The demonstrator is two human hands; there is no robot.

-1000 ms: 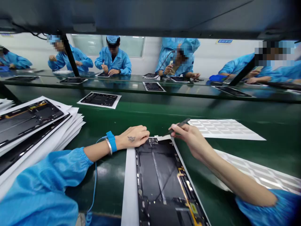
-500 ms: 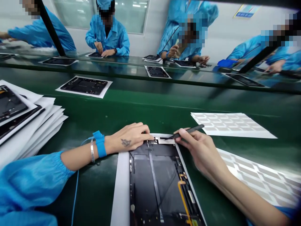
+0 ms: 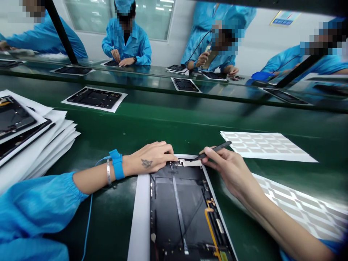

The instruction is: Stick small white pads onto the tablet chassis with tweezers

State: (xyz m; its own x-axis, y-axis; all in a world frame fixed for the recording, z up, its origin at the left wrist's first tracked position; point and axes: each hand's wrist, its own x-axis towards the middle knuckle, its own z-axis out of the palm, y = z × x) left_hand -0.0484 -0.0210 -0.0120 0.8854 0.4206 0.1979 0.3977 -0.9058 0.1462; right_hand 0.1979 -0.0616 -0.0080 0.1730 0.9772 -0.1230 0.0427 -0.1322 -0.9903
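Observation:
An opened tablet chassis [image 3: 185,210] lies on a white sheet [image 3: 140,217] in front of me, its dark insides and orange flex cable showing. My left hand [image 3: 152,158] rests at its far left corner, fingers curled and pressing down there. My right hand [image 3: 230,168] pinches dark tweezers [image 3: 213,150] whose tip touches a small white strip [image 3: 190,162] at the chassis's top edge. A blue wrist strap [image 3: 117,165] with a cord circles my left wrist.
A stack of chassis on white sheets [image 3: 24,134] sits at the left. Two sheets of pale stickers [image 3: 266,145] lie at the right. Another chassis [image 3: 94,98] lies further back on the green belt [image 3: 174,123]. Several people in blue coats work across it.
The view tilted down and closer since a second ago. My hands stay at the chassis's top edge; the tweezers' tip has settled on the white strip. Little differs from half a second ago.

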